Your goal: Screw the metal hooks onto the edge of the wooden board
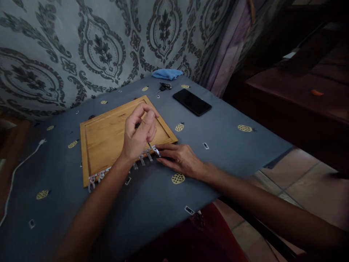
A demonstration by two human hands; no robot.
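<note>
A wooden framed board (109, 140) lies on the cloth-covered table, with several metal hooks (101, 175) in a row along its near edge. My left hand (140, 131) is closed above the board's near right part. It grips a thin screwdriver (149, 145), mostly hidden by the fingers, whose shaft points down at the end hook. My right hand (182, 158) lies low at the board's near right corner. Its thumb and fingers pinch the end hook (156, 151) from the right side.
Behind the board lie a black phone (192, 102), a bunch of keys (165, 86) and a folded blue cloth (167, 74). A white cable (16, 171) runs along the left side. A patterned curtain (103, 47) hangs at the table's (223, 153) back edge.
</note>
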